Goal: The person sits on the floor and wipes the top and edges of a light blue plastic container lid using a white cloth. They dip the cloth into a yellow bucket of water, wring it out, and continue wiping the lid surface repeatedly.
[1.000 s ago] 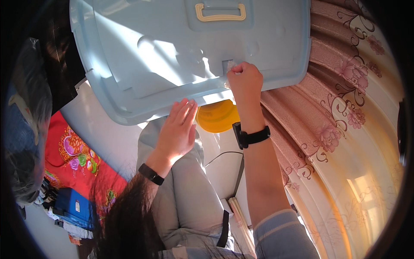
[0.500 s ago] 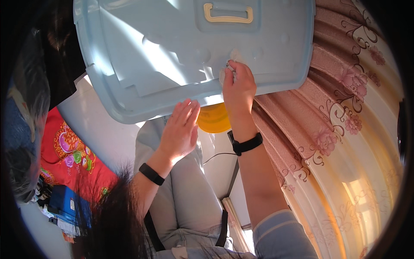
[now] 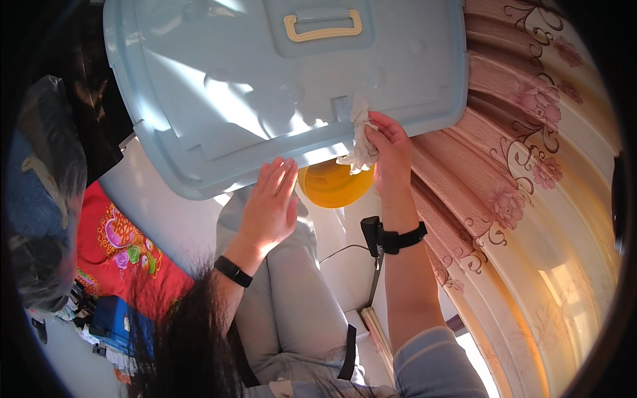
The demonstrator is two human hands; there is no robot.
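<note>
A crumpled white tissue [image 3: 360, 139] hangs from my right hand [image 3: 393, 151], pinched between thumb and fingers by the near edge of a light blue plastic lid [image 3: 265, 106]. The lid carries a cream handle [image 3: 323, 26] in a recess at its far side. My left hand [image 3: 269, 202] lies against the lid's near rim, its fingers stretched out flat with nothing in them. Below the rim, between my two hands, part of a yellow round container [image 3: 336, 187] shows; the lid and tissue hide the rest.
Pink and cream floral curtains [image 3: 511, 152] hang along the right. At left are a clear plastic bag [image 3: 50, 192] with dark contents, a red flowered cloth [image 3: 129, 252] and a blue box [image 3: 119, 322]. A thin cable [image 3: 342, 252] runs near my knees. Sunlight streaks the lid.
My right hand has drawn back off the lid's surface to its near edge, and more of the tissue shows. My left hand stays at the rim. The view has shifted slightly.
</note>
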